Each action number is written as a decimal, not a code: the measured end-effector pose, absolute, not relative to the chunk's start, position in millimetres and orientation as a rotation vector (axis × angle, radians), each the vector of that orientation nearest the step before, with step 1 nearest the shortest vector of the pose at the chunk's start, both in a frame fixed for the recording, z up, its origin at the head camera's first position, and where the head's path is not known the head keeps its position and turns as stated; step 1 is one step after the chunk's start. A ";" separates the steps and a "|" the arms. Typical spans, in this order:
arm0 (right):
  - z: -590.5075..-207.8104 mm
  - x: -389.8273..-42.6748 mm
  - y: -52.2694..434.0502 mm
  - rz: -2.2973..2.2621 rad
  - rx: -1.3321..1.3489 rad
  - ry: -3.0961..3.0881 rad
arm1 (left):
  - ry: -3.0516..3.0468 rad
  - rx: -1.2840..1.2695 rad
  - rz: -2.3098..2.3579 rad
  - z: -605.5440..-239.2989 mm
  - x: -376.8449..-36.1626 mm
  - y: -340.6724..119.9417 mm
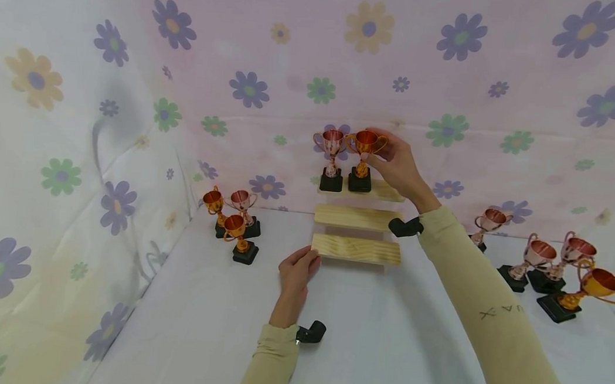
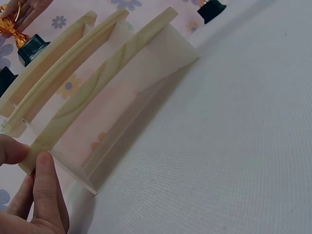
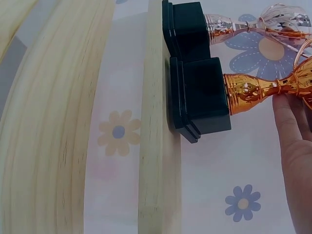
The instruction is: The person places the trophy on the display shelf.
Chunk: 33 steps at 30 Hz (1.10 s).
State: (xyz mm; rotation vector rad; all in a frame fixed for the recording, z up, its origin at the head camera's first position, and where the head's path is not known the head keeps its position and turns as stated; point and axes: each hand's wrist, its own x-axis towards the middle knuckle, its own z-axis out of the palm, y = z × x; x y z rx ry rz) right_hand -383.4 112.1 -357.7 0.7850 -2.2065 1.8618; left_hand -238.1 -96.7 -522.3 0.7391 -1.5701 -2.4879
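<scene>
Nearest, two arms in beige sleeves [image 1: 270,369] reach over a white bench [image 1: 361,348], a small black device [image 1: 315,332] at each wrist. The left grip [image 1: 296,272], a bare hand, pinches the left end of the lowest board of a three-step wooden shelf [image 1: 357,249], thumb above and fingers below.

Out to the right on the bench, on black bases, are a large gold trophy [image 1: 598,284], two pink trophies [image 1: 540,253] just behind it, and a lone pink trophy [image 1: 493,220] farther back, its base partly hidden by the sleeve.

To the left stands a front gold trophy [image 1: 235,227], with a rear gold trophy [image 1: 213,201] and a rear pink trophy [image 1: 240,199] close behind.

Higher and farther, the right grip [image 1: 399,162] holds a gold cup [image 1: 360,170] between thumb and fingers; the cup is upright, its black base seemingly resting on the top board. Just left of it, a pink cup [image 1: 332,169] stands on the same board.

Behind everything hangs a pink cloth [image 1: 306,39] printed with purple, green and yellow flowers.
</scene>
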 end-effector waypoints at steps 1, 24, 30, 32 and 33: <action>-357.9 -384.0 112.0 1.857 0.781 -2.213 | -1.571 0.744 -2.482 -522.6 -237.9 -96.7; -362.9 -382.4 108.8 1.926 0.733 -2.197 | -1.556 0.708 -2.487 -526.8 -238.2 -97.1; -365.3 -385.0 107.8 1.943 0.710 -2.191 | -1.550 0.698 -2.495 -526.3 -239.2 -97.4; -366.2 -385.0 107.0 1.947 0.693 -2.198 | -1.551 0.704 -2.490 -525.6 -238.8 -96.9; -366.8 -385.0 106.6 1.952 0.684 -2.201 | -1.549 0.709 -2.488 -525.3 -238.7 -96.6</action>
